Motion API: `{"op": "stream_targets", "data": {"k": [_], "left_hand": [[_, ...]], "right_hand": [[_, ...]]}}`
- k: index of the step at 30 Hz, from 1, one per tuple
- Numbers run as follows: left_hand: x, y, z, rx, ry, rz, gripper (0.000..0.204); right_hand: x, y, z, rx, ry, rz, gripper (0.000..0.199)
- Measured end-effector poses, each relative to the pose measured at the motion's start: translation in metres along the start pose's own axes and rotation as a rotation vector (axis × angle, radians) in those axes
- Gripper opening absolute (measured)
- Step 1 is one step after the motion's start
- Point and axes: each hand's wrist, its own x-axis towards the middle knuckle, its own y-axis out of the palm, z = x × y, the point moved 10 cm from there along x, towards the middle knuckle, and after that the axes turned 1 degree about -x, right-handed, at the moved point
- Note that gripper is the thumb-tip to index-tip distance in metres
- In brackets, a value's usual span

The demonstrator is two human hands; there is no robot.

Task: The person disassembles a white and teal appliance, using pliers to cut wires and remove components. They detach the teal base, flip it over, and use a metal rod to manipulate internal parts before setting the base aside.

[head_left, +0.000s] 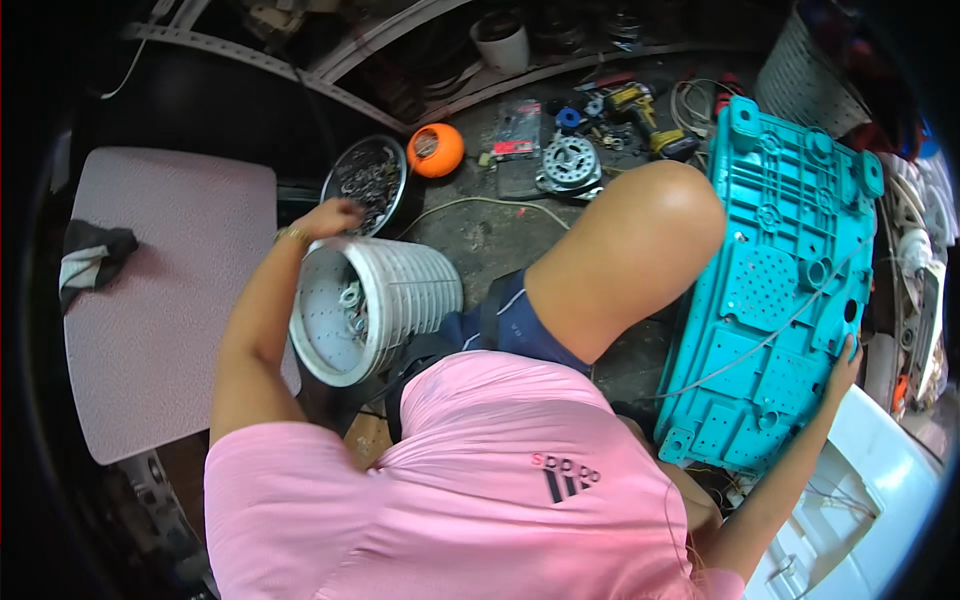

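My left hand [336,217] hovers between a metal bowl [401,192] of small metal hardware and a white slatted plastic basket [425,285]. Its fingers are blurred, so whether it holds anything is unclear. The basket lies tipped on its side, mouth to the left, with a few small metal parts [353,305] inside. To my right, a large turquoise plastic base [770,270] stands tilted, with moulded ribs, round bosses and holes. My right hand [846,366] grips its right edge near the lower corner. A thin pale cord [775,335] runs across the base.
A pinkish padded board [170,330] with a dark cloth [95,258] lies at left. Beyond my bare knee are an orange round container [447,152], a round metal motor part [571,163] and a yellow cordless drill [640,115]. A white appliance panel [880,470] sits at lower right.
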Motion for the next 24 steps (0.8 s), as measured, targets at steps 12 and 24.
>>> {"op": "stream_targets", "data": {"k": [12, 24], "left_hand": [[-0.026, 0.014, 0.140, 0.045, -0.118, -0.017, 0.060], [0.108, 0.098, -0.399, 0.386, 0.997, -0.016, 0.034]], "right_hand": [[-0.020, -0.003, 0.048, -0.075, 0.095, 0.002, 0.075], [-0.035, -0.024, 0.063, -0.154, 0.127, -0.119, 0.066]]}}
